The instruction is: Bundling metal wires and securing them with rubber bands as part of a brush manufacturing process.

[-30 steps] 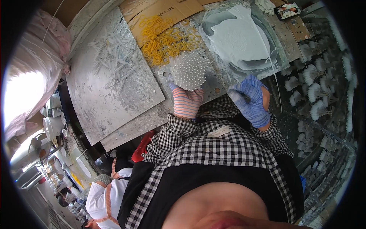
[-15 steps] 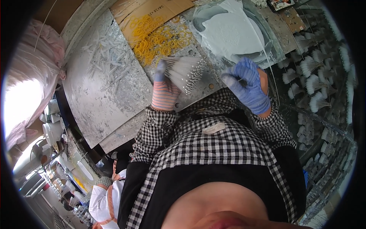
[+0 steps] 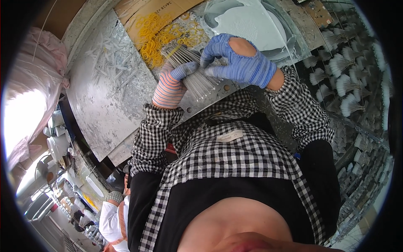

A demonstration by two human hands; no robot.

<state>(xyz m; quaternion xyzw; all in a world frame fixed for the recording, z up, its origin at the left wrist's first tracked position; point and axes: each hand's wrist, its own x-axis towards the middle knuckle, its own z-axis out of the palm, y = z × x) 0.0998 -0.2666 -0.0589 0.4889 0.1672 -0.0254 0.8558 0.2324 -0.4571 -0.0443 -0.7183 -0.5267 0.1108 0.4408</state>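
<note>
My left hand [image 3: 173, 84], in a pink-and-grey striped glove, is closed around a bundle of thin wire brushes [image 3: 199, 86]. The looped wire ends point up and away to the left, with a yellow rubber band around them. The pale bristle ends, tipped in white, spread toward my lap. My right hand [image 3: 241, 59], in a blue glove with bare skin showing at the back, curls its thumb and fingers in a pinch at the right side of the bundle. Its exact hold on the brushes is partly hidden.
Yellow rubber bands [image 3: 152, 35] lie piled beyond my left hand, partly on cardboard [image 3: 130, 14]. Clear thin sleeves [image 3: 110, 69] are scattered on the metal board [image 3: 90, 113]. A basin of white paste [image 3: 247, 25] stands at the far right. Fanned brush bundles [image 3: 350, 103] fill the rack alongside.
My right hand has moved left from beside the basin to the bundle. The brushes have been turned, and their banded looped ends now show above my left hand.
</note>
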